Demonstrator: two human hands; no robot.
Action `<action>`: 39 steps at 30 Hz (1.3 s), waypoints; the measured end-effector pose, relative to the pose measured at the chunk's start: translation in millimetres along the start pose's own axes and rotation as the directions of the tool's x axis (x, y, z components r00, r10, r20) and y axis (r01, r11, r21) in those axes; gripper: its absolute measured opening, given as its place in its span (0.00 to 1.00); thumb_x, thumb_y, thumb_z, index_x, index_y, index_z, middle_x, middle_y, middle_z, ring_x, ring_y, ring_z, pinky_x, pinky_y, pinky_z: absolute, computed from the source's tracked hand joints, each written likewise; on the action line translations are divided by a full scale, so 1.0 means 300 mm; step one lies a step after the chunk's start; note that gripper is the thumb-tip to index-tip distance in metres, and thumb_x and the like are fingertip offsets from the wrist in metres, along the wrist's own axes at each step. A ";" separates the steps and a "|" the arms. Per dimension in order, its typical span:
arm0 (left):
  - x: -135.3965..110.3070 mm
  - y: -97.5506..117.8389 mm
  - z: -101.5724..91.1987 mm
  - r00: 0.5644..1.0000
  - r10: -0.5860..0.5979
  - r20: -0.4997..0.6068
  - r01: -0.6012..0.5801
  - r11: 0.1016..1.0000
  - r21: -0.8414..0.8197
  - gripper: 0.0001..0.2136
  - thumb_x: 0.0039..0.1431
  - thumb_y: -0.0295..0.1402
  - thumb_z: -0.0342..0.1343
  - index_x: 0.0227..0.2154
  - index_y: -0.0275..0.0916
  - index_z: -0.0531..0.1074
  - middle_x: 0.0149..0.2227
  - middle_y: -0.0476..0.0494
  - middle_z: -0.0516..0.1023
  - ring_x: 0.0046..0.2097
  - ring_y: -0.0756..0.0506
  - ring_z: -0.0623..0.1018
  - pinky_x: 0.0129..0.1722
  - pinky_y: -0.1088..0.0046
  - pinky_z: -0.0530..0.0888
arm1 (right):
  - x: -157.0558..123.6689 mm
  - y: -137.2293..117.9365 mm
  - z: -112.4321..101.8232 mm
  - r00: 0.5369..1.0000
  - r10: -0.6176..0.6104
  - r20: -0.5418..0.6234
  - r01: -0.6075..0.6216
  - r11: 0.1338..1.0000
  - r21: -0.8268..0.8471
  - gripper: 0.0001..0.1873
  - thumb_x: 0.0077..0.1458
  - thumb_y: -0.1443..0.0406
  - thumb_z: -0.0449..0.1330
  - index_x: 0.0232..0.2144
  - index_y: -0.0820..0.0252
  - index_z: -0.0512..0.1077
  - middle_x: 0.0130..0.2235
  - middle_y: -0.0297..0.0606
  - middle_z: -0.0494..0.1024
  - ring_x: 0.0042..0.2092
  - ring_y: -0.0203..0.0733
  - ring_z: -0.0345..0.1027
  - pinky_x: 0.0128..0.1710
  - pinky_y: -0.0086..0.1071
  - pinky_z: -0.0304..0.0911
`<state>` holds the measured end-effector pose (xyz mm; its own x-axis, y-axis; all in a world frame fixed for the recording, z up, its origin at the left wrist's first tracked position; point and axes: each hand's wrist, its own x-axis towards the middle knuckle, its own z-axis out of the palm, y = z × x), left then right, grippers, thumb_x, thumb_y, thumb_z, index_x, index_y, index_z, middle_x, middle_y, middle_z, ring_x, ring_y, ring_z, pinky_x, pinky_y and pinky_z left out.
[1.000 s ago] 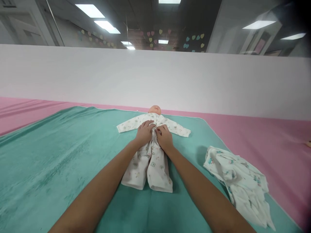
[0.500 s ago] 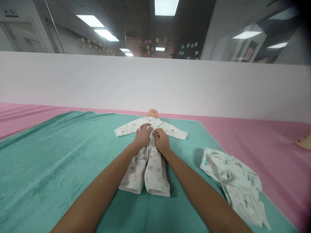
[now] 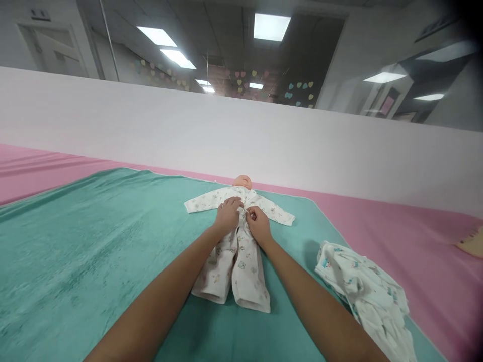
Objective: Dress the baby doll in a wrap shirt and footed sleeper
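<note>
A baby romper (image 3: 247,256), white with small printed figures, lies flat with its sleeves spread and its legs toward me. A doll's head (image 3: 242,181) shows at the collar. My left hand (image 3: 228,215) rests on the left of the romper's front, its fingers bent and closed on the cloth near the middle opening. Just to the right, my right hand (image 3: 258,223) pinches the edge of the front opening between thumb and fingers. Whether a snap or a tie is between the fingertips is too small to tell.
A teal blanket (image 3: 94,241) lies under the doll, over a pink sheet (image 3: 396,221). To the right is a crumpled white printed baby garment (image 3: 366,291). A white low wall (image 3: 211,130) with glass above it stands behind. Something beige (image 3: 471,244) shows at the right edge.
The view has tilted and shifted slightly. My right hand's fingers have curled more and drawn a little apart from the left hand at the romper's front. The left hand stays in place.
</note>
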<state>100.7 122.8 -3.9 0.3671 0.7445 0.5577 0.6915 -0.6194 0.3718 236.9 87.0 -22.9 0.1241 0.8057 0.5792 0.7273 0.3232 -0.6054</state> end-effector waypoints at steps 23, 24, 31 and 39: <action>-0.019 0.016 -0.021 0.999 0.034 -0.015 -0.033 0.998 0.047 0.07 0.56 0.31 0.49 0.38 0.43 0.67 0.53 0.47 0.65 0.54 0.44 0.62 0.51 0.64 0.63 | 0.008 0.042 0.022 0.981 0.104 -0.165 -0.071 0.979 0.191 0.04 0.49 0.63 0.54 0.27 0.57 0.62 0.22 0.25 0.62 0.23 0.34 0.55 0.27 0.29 0.53; -0.020 0.022 -0.026 1.000 0.025 -0.016 -0.024 0.997 0.069 0.08 0.57 0.35 0.49 0.39 0.43 0.66 0.51 0.46 0.65 0.53 0.44 0.63 0.49 0.64 0.64 | 0.007 0.040 0.022 0.977 0.129 -0.167 -0.092 0.972 0.216 0.04 0.48 0.63 0.54 0.29 0.57 0.62 0.22 0.25 0.63 0.23 0.34 0.55 0.27 0.29 0.53; -0.007 0.039 -0.032 0.994 -0.062 -0.086 0.083 0.959 0.270 0.04 0.57 0.34 0.49 0.32 0.39 0.64 0.39 0.43 0.69 0.45 0.41 0.67 0.39 0.66 0.65 | 0.016 0.035 0.026 0.977 0.185 -0.106 -0.129 0.909 0.396 0.12 0.50 0.58 0.55 0.36 0.58 0.66 0.33 0.32 0.69 0.25 0.33 0.58 0.29 0.29 0.57; 0.004 -0.066 -0.079 0.918 -0.394 -0.043 0.381 0.907 -0.181 0.06 0.56 0.29 0.45 0.37 0.42 0.60 0.27 0.50 0.70 0.30 0.48 0.71 0.28 0.74 0.62 | 0.039 0.080 0.003 0.974 0.225 0.036 -0.203 0.788 0.581 0.15 0.46 0.53 0.61 0.30 0.59 0.71 0.30 0.33 0.72 0.30 0.38 0.61 0.33 0.31 0.58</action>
<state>72.7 130.2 7.0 0.0376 0.9170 0.3971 0.6543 -0.3229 0.6838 255.2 104.8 -31.2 0.2602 0.8750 0.4082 0.1563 0.3790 -0.9121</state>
